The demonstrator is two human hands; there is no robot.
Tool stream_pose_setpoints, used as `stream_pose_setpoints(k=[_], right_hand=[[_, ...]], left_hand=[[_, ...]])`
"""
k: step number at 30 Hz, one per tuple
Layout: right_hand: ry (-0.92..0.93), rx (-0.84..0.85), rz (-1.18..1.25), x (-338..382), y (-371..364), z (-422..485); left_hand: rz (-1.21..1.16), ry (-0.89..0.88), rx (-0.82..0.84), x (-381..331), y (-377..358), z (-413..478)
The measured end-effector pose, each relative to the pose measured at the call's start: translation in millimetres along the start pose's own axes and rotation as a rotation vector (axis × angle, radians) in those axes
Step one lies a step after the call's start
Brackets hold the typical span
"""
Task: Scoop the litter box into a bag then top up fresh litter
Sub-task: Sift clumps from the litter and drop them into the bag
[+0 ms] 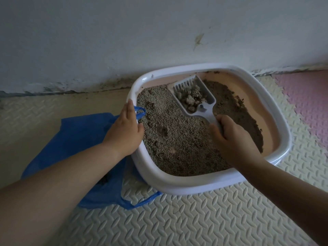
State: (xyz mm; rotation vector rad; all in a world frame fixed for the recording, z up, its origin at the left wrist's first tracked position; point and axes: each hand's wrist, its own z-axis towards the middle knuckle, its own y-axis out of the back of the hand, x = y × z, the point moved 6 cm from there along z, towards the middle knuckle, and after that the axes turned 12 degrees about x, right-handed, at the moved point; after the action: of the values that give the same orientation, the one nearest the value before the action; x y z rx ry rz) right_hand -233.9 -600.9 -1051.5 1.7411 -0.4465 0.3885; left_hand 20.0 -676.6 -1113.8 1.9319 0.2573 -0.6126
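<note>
A white-rimmed litter box [186,187] with a pink inner wall stands on the floor against the wall. Grey litter [177,139] fills its left and middle, and darker litter lies along the right side. My right hand [232,139] grips the handle of a white slotted scoop [204,110]. The scoop's head is raised at the far side and carries several grey clumps [191,99]. My left hand [126,128] rests flat on the box's left rim, fingers pointing away from me. A handle loop of the blue plastic bag [74,139] shows beside its fingers. The bag lies crumpled left of the box.
The floor is cream foam matting [195,219] with a raised pattern, and a pink tile [305,103] lies to the right. A stained white wall [159,32] runs right behind the box. The bag's second handle [142,201] trails on the mat near the front rim.
</note>
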Motion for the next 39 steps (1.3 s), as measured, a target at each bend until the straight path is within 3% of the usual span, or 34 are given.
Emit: stream_pose_setpoints(k=[25, 39], right_hand=[[0.049, 0.063, -0.01, -2.7, -6.7, -3.2], [0.05, 0.011, 0.051, 0.0, -4.8, -11.2]], left_hand=[[0.039, 0.0, 0.027, -3.0, 1.7, -1.4], [0.023, 0.01, 0.034, -3.0, 2.2, -3.3]])
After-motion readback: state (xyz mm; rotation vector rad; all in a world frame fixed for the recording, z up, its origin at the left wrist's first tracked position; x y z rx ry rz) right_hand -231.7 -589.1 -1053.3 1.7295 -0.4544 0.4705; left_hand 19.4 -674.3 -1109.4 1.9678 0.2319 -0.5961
